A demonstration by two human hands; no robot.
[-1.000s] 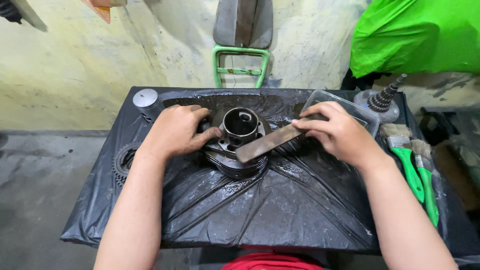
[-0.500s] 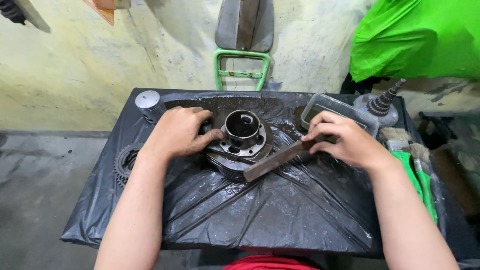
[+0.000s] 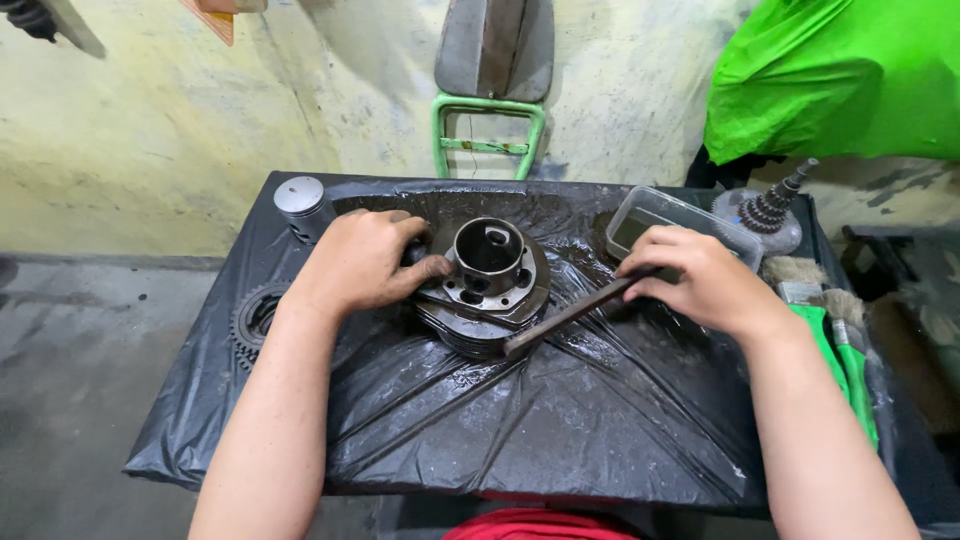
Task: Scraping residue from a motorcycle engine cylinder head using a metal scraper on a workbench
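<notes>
From the head camera, the left hand (image 3: 362, 262) presses down on a finned metal cylinder (image 3: 485, 290) at the middle of a table covered in black plastic sheet (image 3: 520, 420), fingers curled against its side. The right hand (image 3: 700, 280) is closed around a flat metal bar (image 3: 565, 318), whose far end touches the cylinder's lower edge. The step looks like scraping or filing that face; the next stroke needs the cylinder held steady.

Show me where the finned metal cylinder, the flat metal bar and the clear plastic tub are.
finned metal cylinder (image 3: 489, 262): head view, on its round top sleeve.
flat metal bar (image 3: 560, 320): head view, mid-length, between cylinder and right hand.
clear plastic tub (image 3: 640, 213): head view, on its left rim.
</notes>
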